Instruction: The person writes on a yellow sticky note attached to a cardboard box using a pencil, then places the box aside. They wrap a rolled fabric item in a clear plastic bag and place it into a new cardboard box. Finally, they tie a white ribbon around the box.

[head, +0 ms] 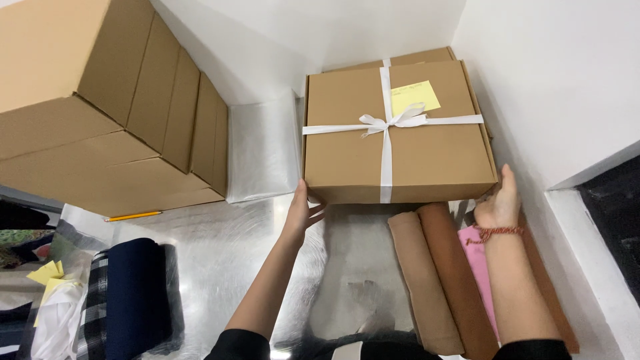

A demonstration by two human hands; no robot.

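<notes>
A brown cardboard box (427,153) tied with a white ribbon and bow (387,123) sits on top of another box in the far right corner; a yellow sticky note (415,97) lies on its lid. My left hand (301,212) presses against the box's lower left corner. At the lower right corner my right hand (500,200), with a red cord bracelet on its wrist, grips the side with the thumb up. The box is held between both hands.
Rolled tan and brown fabrics (440,280) and a pink cloth (481,267) lie under my right arm. Stacked plain cartons (113,113) stand at the left with a pencil (132,216) below. Dark blue and plaid rolls (127,300) lie at the lower left. White walls (553,80) close off the right.
</notes>
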